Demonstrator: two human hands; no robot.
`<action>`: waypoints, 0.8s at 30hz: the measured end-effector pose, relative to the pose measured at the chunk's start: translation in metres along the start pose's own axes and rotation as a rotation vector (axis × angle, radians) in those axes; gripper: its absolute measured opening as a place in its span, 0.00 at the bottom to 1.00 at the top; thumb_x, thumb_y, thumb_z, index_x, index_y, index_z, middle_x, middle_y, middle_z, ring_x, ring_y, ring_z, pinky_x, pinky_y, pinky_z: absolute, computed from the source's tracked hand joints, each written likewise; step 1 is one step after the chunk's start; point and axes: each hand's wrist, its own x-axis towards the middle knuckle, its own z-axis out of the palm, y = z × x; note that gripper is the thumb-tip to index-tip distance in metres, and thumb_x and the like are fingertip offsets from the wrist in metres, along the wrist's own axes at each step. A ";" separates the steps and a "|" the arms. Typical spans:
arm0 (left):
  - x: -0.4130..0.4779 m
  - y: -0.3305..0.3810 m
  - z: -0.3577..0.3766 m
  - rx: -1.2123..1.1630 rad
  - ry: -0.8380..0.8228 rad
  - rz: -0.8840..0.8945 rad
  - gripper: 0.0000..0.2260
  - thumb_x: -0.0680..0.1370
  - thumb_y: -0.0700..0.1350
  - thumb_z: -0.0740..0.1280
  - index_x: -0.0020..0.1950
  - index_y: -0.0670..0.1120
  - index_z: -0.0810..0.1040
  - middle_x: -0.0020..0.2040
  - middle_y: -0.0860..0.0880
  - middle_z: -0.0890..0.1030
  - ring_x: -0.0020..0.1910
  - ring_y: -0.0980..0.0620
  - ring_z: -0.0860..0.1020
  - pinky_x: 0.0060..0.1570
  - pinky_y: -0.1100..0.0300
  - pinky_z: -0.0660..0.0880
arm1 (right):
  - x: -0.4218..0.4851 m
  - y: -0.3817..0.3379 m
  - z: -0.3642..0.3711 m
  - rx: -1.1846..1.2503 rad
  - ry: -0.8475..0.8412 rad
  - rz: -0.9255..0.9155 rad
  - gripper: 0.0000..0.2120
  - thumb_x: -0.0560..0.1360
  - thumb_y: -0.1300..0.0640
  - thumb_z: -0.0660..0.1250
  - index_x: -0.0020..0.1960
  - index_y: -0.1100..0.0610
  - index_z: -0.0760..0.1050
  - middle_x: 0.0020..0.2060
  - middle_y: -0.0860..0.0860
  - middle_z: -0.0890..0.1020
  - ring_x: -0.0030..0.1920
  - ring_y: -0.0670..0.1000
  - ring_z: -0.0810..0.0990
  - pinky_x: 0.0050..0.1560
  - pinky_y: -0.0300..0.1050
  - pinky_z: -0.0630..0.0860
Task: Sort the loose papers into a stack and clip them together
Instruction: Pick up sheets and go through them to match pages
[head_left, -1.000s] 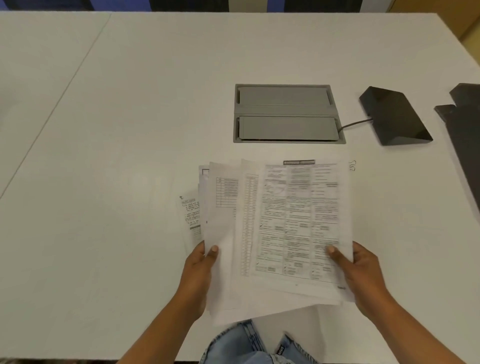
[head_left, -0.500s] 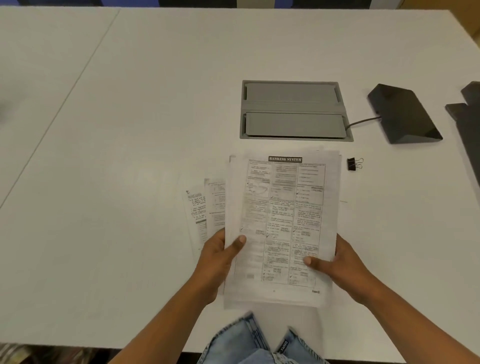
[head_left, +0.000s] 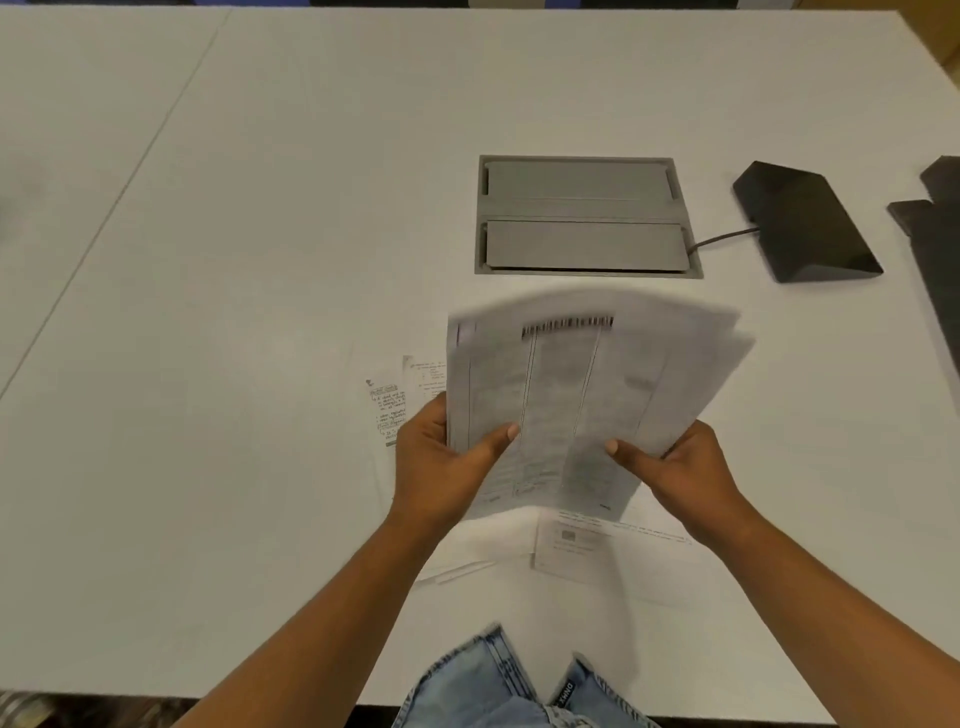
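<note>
Your left hand (head_left: 441, 460) and right hand (head_left: 680, 467) each grip the stack (head_left: 571, 395) near its lower edge, thumbs curled on top. Stack blurred, held above the table (head_left: 208, 364). Loose sheets (head_left: 387, 410) lie flat beneath it.

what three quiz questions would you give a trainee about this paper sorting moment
1. True or false: the left hand and the right hand both grip the bundle of papers.
2. Multiple choice: where is the handwritten sheet? A, flat on the table beside the left hand; B, in the right hand alone; C, on top of the bundle.
3. Short answer: is every sheet gathered into the bundle?
Key: 1 true. 2 A. 3 No: the handwritten sheet and the loose sheets below the bundle lie on the table.
</note>
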 end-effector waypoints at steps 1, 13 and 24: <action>0.000 -0.001 0.001 -0.007 0.002 0.010 0.16 0.70 0.44 0.80 0.52 0.62 0.84 0.49 0.61 0.87 0.49 0.58 0.85 0.44 0.63 0.83 | 0.000 0.001 0.001 -0.011 -0.005 0.008 0.18 0.65 0.54 0.77 0.55 0.46 0.81 0.52 0.44 0.87 0.53 0.46 0.85 0.49 0.40 0.81; -0.003 -0.029 -0.002 -0.069 -0.176 -0.258 0.12 0.77 0.44 0.72 0.50 0.63 0.84 0.51 0.61 0.87 0.52 0.58 0.85 0.46 0.65 0.81 | -0.017 0.031 0.005 -0.062 -0.117 0.122 0.17 0.72 0.50 0.70 0.60 0.43 0.78 0.55 0.37 0.84 0.55 0.40 0.83 0.48 0.33 0.79; 0.004 -0.041 -0.020 -0.101 -0.257 -0.559 0.16 0.76 0.57 0.71 0.59 0.51 0.83 0.56 0.51 0.87 0.55 0.50 0.85 0.49 0.59 0.82 | -0.048 0.052 -0.022 -0.086 0.017 0.249 0.08 0.78 0.55 0.66 0.54 0.49 0.82 0.47 0.47 0.88 0.45 0.48 0.87 0.37 0.38 0.81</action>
